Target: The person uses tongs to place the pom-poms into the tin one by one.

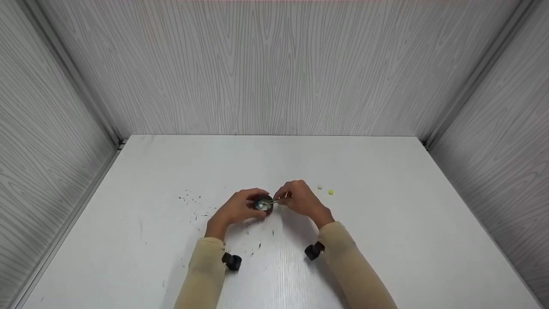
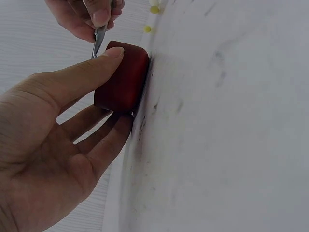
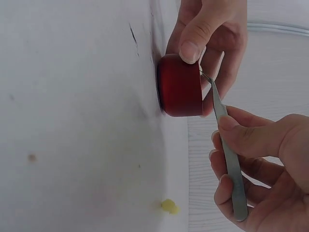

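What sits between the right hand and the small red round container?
Only the metal tweezers, pinched by the right hand, their tip reaching the small red round container's rim; the right wrist view shows it.

The setting was an enclosed test booth, not a home: a plain white bench lay under the hands, with grey wood-grain panels walling it beyond and on both sides.
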Action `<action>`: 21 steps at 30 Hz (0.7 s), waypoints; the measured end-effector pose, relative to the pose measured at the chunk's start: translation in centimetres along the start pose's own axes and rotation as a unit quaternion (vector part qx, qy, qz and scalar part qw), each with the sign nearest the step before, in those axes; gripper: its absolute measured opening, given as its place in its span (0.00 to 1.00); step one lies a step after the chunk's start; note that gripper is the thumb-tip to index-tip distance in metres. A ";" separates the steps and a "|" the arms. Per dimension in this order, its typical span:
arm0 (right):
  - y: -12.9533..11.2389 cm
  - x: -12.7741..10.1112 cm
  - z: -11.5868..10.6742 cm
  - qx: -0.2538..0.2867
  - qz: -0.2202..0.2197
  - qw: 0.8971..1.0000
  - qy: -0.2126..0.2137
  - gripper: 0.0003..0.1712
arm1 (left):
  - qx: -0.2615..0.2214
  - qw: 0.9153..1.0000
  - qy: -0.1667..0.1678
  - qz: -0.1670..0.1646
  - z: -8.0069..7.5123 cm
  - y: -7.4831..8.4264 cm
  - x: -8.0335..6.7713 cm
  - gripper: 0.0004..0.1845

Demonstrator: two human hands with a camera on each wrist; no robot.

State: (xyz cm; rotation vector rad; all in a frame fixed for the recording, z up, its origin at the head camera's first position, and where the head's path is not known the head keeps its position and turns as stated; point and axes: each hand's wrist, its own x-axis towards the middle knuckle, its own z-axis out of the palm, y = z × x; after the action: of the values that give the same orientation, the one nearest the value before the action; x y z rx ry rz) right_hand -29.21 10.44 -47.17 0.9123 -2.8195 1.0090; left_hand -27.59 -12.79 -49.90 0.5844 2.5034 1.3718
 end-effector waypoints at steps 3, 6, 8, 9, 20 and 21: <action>-0.2 0.0 0.1 -0.005 0.003 1.000 -0.008 0.09 | 0.003 1.000 0.000 0.001 0.0 0.0 0.0 0.31; -0.3 0.0 0.1 -0.003 0.009 1.000 -0.013 0.09 | 0.002 1.000 -0.001 0.002 0.0 0.0 0.0 0.31; -0.3 -0.1 0.1 -0.002 0.011 1.000 -0.015 0.09 | 0.001 1.000 0.000 0.004 0.0 0.0 0.0 0.32; -0.2 -0.1 0.1 -0.001 0.012 1.000 -0.015 0.09 | 0.000 1.000 0.000 0.004 0.0 0.0 0.0 0.32; 0.6 -0.7 -1.5 0.005 0.014 1.000 0.001 0.09 | 0.006 1.000 0.011 -0.011 0.1 0.3 -0.1 0.31; 0.7 -0.8 -1.7 0.007 0.014 1.000 0.005 0.09 | 0.007 1.000 0.013 -0.012 0.2 0.3 -0.2 0.31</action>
State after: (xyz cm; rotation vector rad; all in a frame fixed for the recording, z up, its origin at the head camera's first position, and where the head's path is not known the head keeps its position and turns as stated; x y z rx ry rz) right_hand -29.24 12.26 -46.32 0.8688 -2.8282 1.0338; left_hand -27.30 -12.59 -49.73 0.5401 2.5330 1.3632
